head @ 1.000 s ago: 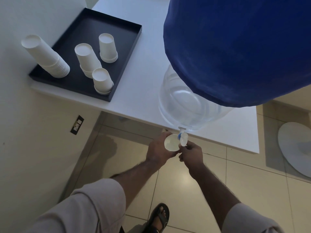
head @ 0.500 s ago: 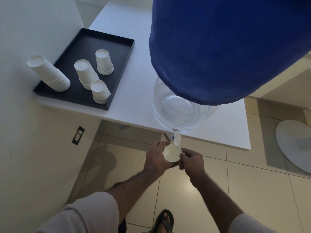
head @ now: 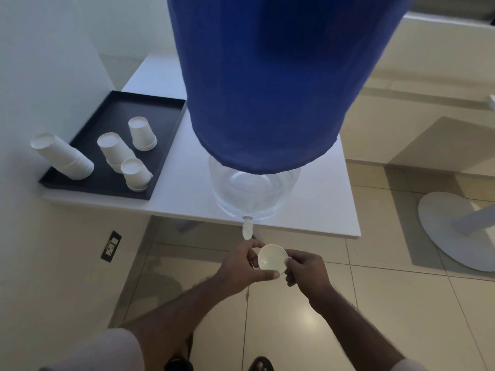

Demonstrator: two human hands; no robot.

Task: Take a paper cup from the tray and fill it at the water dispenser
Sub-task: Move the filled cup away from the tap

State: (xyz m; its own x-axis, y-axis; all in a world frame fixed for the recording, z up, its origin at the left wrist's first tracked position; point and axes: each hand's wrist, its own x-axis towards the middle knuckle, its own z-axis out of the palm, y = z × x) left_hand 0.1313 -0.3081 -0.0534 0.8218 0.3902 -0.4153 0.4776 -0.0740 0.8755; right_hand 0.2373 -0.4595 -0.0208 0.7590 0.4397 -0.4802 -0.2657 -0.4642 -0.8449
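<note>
A white paper cup (head: 272,257) stands upright between my hands, its mouth facing up, below and in front of the dispenser's small white tap (head: 247,230). My left hand (head: 241,269) wraps the cup's left side. My right hand (head: 305,270) touches the cup's right rim with its fingertips. The water dispenser (head: 254,194) is a clear jar under a blue cloth cover (head: 267,84) on the white table (head: 321,210). A dark tray (head: 166,145) at the table's left holds several upside-down white cups (head: 142,133).
A tilted stack of cups (head: 63,156) leans at the tray's left edge against the wall. A wall socket (head: 111,246) sits low on the left wall. A round white stand base (head: 455,228) lies on the tiled floor at right. My sandalled feet show at bottom.
The cup has come down and away from the tap. My right hand has left the tap and now touches the cup. The camera has tilted up and back.
</note>
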